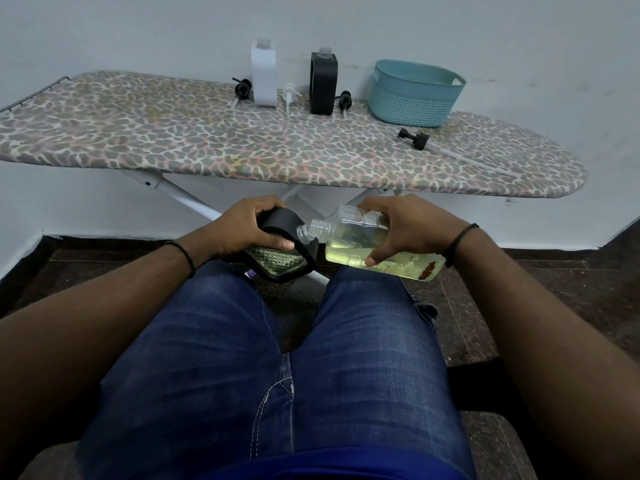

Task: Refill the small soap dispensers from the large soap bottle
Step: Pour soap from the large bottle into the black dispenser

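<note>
Soap bottle (pixel 374 244) — clear, large, holding pale yellow liquid — lies tipped in our right hand (pixel 405 226), fingers curled round it, over our lap. Its open neck meets the black dispenser (pixel 287 251) gripped by our left hand (pixel 249 226); greenish liquid shows inside.

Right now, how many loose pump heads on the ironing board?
4: black pump left of the white dispenser, white pump right of it, black pump beside the black dispenser, black pump before the basket.
</note>
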